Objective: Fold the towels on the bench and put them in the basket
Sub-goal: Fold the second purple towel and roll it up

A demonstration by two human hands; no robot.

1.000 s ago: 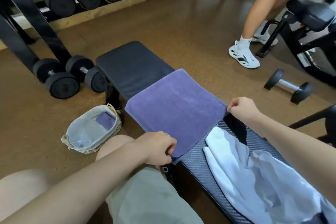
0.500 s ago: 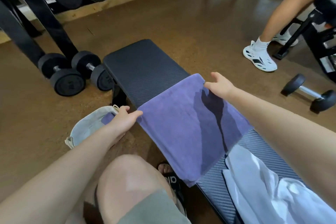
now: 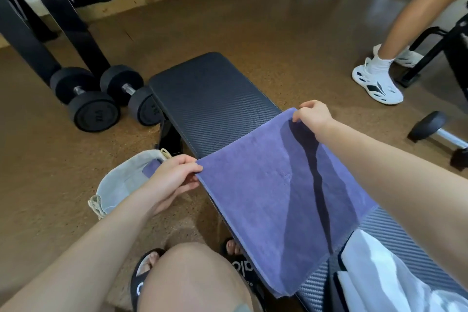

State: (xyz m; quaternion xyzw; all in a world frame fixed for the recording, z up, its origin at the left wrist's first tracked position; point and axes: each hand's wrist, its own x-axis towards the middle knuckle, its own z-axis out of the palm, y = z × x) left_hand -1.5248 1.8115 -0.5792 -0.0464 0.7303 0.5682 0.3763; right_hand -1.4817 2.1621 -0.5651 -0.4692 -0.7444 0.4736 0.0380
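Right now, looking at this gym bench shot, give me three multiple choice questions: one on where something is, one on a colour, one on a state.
1. Where is the basket?
A. On the bench
B. On the floor beside the bench, by the left hand
C. On the dumbbell rack

2. What colour is the towel being handled?
A. Purple
B. Green
C. Orange

3. How is that towel held?
A. Lying untouched
B. Gripped by one hand only
C. Pinched at two corners, one per hand

Answers:
1 B, the basket sits on the brown floor next to the bench, partly behind the left hand.
2 A, the cloth spread over the bench is purple.
3 C, the left hand pinches the near-left corner and the right hand pinches the far corner.
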